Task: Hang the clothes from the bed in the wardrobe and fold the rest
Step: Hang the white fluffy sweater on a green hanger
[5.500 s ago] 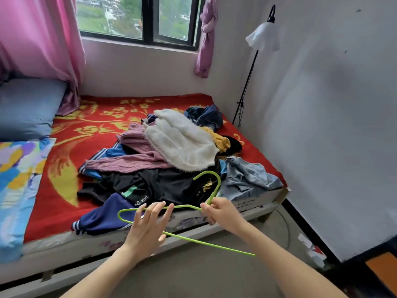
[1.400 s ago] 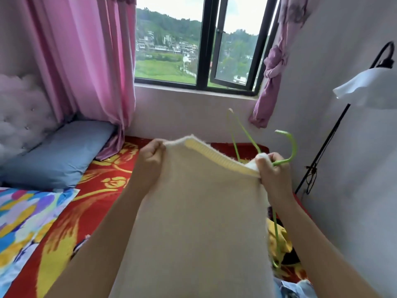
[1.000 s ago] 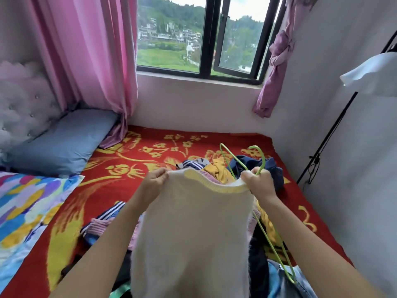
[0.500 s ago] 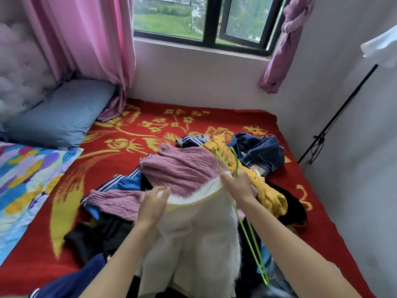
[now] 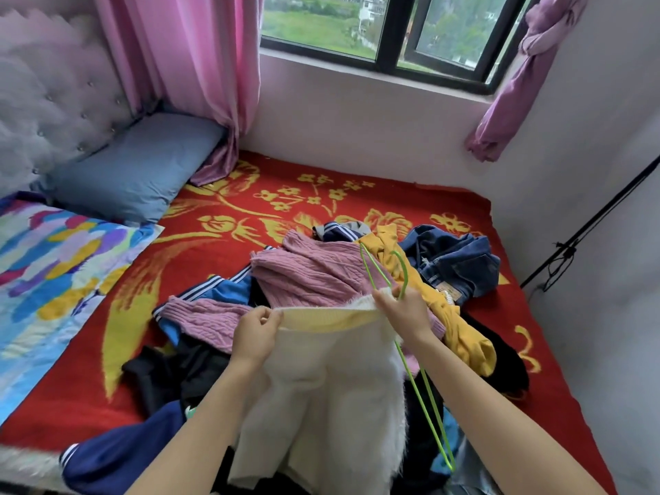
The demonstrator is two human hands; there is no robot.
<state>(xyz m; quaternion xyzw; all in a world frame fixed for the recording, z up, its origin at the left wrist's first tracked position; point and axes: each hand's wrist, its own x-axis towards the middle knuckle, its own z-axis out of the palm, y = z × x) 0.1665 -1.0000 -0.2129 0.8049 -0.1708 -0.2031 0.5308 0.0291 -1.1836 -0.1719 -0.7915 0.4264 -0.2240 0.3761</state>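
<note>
A fluffy white sweater [image 5: 332, 398] hangs in front of me over the clothes pile, its yellowish ribbed hem stretched between my hands. My left hand [image 5: 255, 334] pinches the hem at its left end. My right hand [image 5: 403, 310] grips the right end together with a thin green hanger [image 5: 425, 387], whose hook rises above the hand and whose long bar runs down to the lower right. Under the sweater lie a pink knitted sweater [image 5: 310, 276], a yellow garment [image 5: 460, 337], blue jeans [image 5: 453, 266], black clothes [image 5: 168, 373] and a navy striped garment [image 5: 118, 455].
The clothes lie on a red blanket [image 5: 250, 194] with yellow flowers. A blue pillow [image 5: 135, 166] and a colourful quilt [image 5: 46, 266] are at the left. Pink curtains [image 5: 200, 55] and a window are behind; a black lamp pole [image 5: 585, 226] stands by the right wall.
Both hands have lowered the white sweater from eye level to just above the pile, still holding its hem and the hanger. The view has tilted down toward the bed.
</note>
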